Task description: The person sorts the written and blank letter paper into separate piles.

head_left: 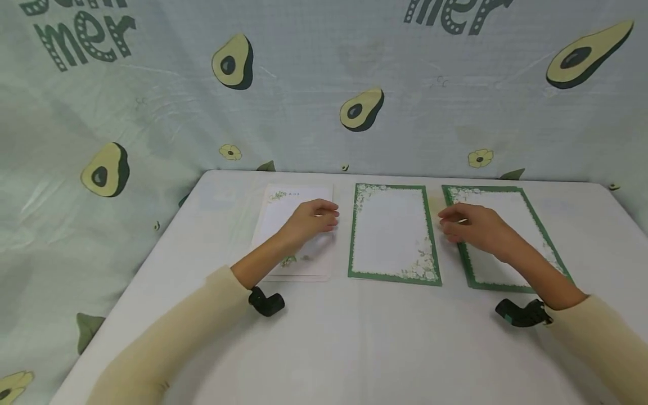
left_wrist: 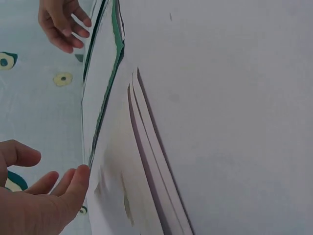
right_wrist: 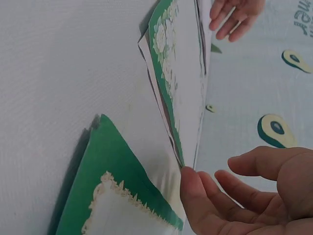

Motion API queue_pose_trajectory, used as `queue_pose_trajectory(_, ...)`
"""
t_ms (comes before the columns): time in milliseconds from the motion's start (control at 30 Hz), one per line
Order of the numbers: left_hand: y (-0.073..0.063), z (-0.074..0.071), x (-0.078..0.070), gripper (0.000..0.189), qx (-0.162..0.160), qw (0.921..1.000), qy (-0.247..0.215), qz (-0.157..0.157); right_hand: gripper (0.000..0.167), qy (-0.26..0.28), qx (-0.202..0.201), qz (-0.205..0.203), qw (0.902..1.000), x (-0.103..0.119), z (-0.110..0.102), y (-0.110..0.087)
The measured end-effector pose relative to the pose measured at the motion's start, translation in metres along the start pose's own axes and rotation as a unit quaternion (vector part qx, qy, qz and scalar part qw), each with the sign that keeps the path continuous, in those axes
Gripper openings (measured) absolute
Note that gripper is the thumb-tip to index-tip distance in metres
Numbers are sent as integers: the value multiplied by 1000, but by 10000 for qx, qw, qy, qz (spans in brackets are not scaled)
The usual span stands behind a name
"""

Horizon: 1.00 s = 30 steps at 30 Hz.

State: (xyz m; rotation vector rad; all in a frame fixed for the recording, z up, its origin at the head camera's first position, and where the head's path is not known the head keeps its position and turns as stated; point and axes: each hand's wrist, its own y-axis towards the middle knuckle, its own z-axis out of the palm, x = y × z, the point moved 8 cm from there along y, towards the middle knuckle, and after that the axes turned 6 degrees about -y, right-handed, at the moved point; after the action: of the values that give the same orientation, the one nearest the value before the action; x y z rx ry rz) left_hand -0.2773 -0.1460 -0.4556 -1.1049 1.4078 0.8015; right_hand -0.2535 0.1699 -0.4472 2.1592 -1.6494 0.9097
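Observation:
Three piles of decorated paper lie in a row on a white table. My left hand point(head_left: 311, 219) is over the right side of the left pile point(head_left: 265, 225), which has pale sheets with small leafy prints; its fingers are relaxed, thumb apart. Between the hands lies the middle paper point(head_left: 390, 230), white with a green floral border; another sheet edge peeks out beneath it in the right wrist view. My right hand point(head_left: 476, 225) is at the left edge of the right green-bordered paper point(head_left: 496, 273), fingers loosely bent with nothing between thumb and fingertips point(right_wrist: 193, 181).
The white table point(head_left: 344, 349) extends toward me in front of the papers. Behind it hangs a pale curtain point(head_left: 304, 112) printed with avocados. A black wrist device point(head_left: 266, 302) sits at the left cuff, another device point(head_left: 523, 313) at the right cuff.

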Motion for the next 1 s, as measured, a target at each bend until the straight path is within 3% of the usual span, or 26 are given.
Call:
queue_pose_trajectory(100,6,11,1,42,146,9998,115,-64,49,217,116,93,9997,-4,4,2)
queue_pose_trajectory(233,12,16,3,45,62,9995,244,-213,48,348,209,147,9991,-7,9,6)
queue_pose_trajectory(567,27,24,7,45,-42,9987,-181,-474,52,546,230,392,9975,-14,8,15)
queue_pose_trajectory(800,39,26,11,40,-196,9944,-807,-655,50,1029,306,720,9916,-18,10,26)
queue_pose_trajectory(1000,40,31,13,36,-202,9929,-790,-869,50,986,334,764,9916,-21,12,24)
